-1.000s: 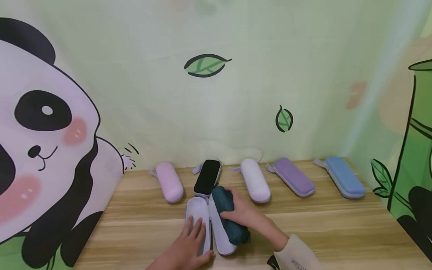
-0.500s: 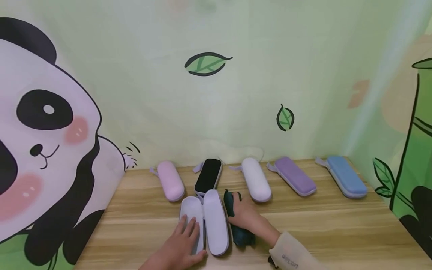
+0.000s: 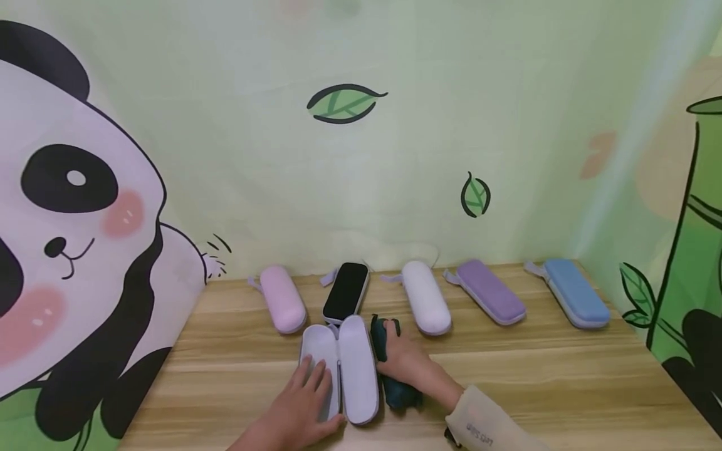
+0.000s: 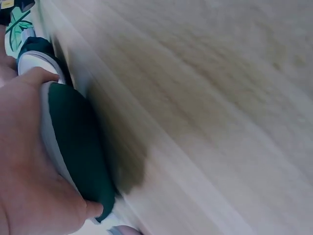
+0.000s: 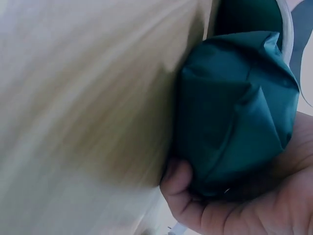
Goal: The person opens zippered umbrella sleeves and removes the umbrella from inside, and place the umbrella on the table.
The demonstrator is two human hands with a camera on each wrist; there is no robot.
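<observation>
An unzipped case lies spread in two halves on the table, pale inside; its outside is dark green in the left wrist view. My left hand rests over the left half, fingers stretched out across its inside and thumb at its near end. Just right of the case, my right hand grips a dark green folded umbrella. In the right wrist view the umbrella's creased fabric end shows, with fingers curled beneath it. The umbrella lies low along the wooden tabletop.
Along the back of the table stand closed cases: pink, black, white, purple and blue. The black one sits close behind the opened case. A panda-print backdrop rises behind.
My right hand has lifted the umbrella off the case's right half and set it down to the right. The case has shifted slightly left under my left hand. Little differs over the last half second.
</observation>
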